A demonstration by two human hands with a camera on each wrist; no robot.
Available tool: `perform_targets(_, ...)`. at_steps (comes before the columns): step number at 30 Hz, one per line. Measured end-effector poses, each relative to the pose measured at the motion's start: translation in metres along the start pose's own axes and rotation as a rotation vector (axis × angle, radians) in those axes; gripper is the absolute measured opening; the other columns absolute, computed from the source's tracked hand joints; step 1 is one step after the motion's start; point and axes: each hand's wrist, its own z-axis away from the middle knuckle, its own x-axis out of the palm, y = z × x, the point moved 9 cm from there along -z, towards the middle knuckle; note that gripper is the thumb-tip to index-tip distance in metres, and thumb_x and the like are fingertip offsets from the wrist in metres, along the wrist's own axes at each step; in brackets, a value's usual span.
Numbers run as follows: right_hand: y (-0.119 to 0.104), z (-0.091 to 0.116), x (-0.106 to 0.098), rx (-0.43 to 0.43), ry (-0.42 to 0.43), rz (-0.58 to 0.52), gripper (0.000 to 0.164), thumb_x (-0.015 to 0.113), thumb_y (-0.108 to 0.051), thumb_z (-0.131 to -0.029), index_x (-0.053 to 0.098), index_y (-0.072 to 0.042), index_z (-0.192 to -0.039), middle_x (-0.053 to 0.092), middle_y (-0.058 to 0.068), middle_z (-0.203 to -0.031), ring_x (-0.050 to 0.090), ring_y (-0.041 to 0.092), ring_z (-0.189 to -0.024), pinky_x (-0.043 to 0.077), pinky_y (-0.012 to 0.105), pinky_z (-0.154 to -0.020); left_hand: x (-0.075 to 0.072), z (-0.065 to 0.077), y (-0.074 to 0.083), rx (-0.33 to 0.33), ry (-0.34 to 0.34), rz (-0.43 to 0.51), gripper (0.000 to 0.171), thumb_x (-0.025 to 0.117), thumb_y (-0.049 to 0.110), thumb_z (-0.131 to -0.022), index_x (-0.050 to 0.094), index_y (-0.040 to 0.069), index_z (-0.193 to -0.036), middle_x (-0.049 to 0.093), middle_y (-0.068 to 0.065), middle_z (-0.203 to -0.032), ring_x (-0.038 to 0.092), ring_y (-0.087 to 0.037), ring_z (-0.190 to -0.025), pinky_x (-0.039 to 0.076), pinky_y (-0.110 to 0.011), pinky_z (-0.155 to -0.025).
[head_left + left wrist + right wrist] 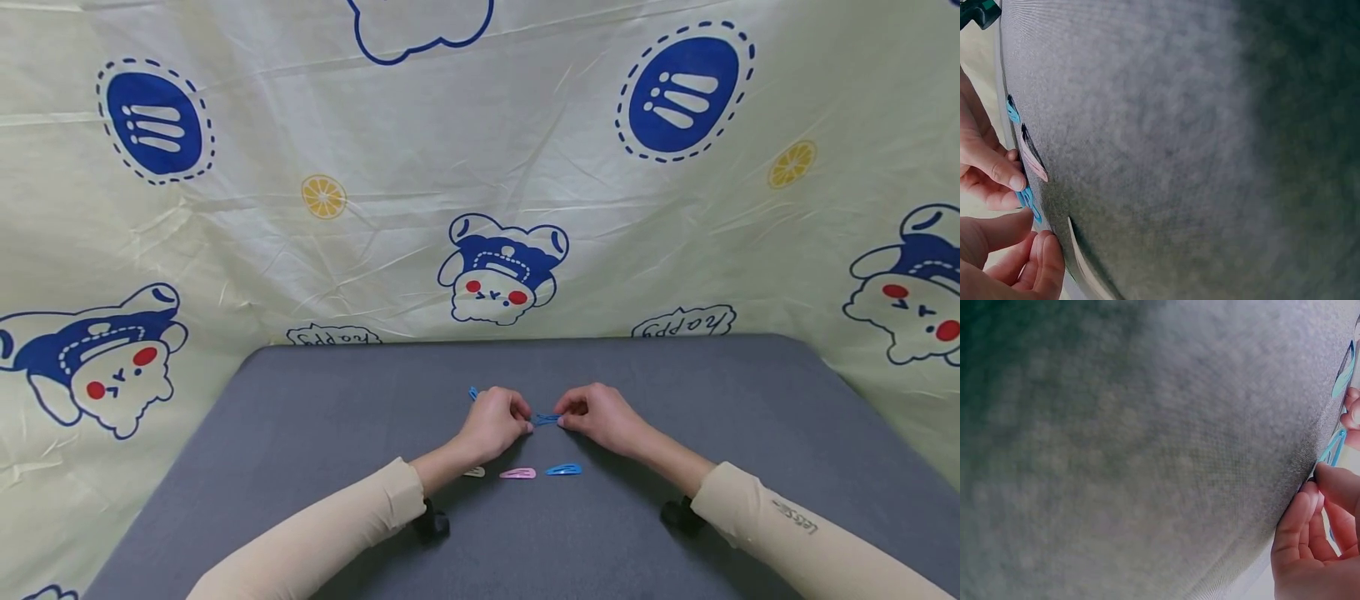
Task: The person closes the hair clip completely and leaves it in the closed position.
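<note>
Between my two hands is a blue snap hair clip (546,419), low over the grey table. My left hand (495,425) pinches its left end, and the fingertips of my right hand (603,419) grip its right end. In the left wrist view the blue loop of this clip shows between both thumbs. Nearer to me, a pink hair clip (518,473) and a second blue hair clip (564,469) lie in a row. A cream hair clip (475,472) beside them is partly hidden by my left wrist. Another blue piece (473,393) peeks out behind my left hand.
The grey cloth-covered table (322,417) reaches back to a pale printed curtain (390,250) hanging behind its far edge. Black wrist camera mounts (432,523) sit under both forearms, close above the table.
</note>
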Motion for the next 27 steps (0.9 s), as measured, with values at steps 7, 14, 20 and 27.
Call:
perform_targets(7, -0.002, 0.004, 0.000, 0.008, -0.014, -0.018, 0.003, 0.071, -0.008, -0.089, 0.072, -0.006, -0.091, 0.063, -0.004, -0.079, 0.054, 0.014, -0.073, 0.044, 0.034, -0.068, -0.002, 0.001, -0.005, -0.005, -0.019, 0.055, 0.009, 0.078, 0.005, -0.083, 0.073, 0.003, -0.090, 0.062, 0.003, -0.071, 0.054, -0.008, -0.066, 0.044, -0.023, -0.061)
perform_targets(14, -0.003, 0.009, -0.001, 0.023, -0.016, -0.022, 0.006, 0.068, -0.007, -0.092, 0.072, -0.010, -0.092, 0.062, -0.003, -0.082, 0.053, 0.017, -0.076, 0.045, 0.033, -0.069, -0.006, 0.003, -0.007, 0.022, -0.058, 0.085, 0.012, 0.078, 0.006, -0.083, 0.074, 0.003, -0.093, 0.064, 0.003, -0.074, 0.056, -0.008, -0.068, 0.045, -0.023, -0.061)
perform_targets(20, -0.010, 0.014, -0.005, 0.012, 0.031, -0.032, 0.008, 0.066, -0.007, -0.094, 0.072, -0.013, -0.094, 0.062, -0.003, -0.083, 0.054, 0.016, -0.075, 0.046, 0.030, -0.064, -0.011, 0.006, -0.012, 0.028, -0.089, 0.104, 0.014, 0.078, 0.009, -0.084, 0.075, 0.003, -0.095, 0.064, 0.004, -0.077, 0.056, -0.010, -0.069, 0.045, -0.023, -0.059)
perform_targets(27, -0.024, 0.019, -0.009, -0.016, 0.081, -0.037, 0.008, 0.067, -0.007, -0.093, 0.072, -0.013, -0.095, 0.065, -0.003, -0.085, 0.056, 0.015, -0.075, 0.048, 0.031, -0.066, -0.018, 0.010, -0.012, 0.068, -0.133, 0.177, 0.017, 0.077, 0.010, -0.085, 0.074, 0.001, -0.100, 0.065, 0.003, -0.079, 0.058, -0.012, -0.069, 0.046, -0.023, -0.057)
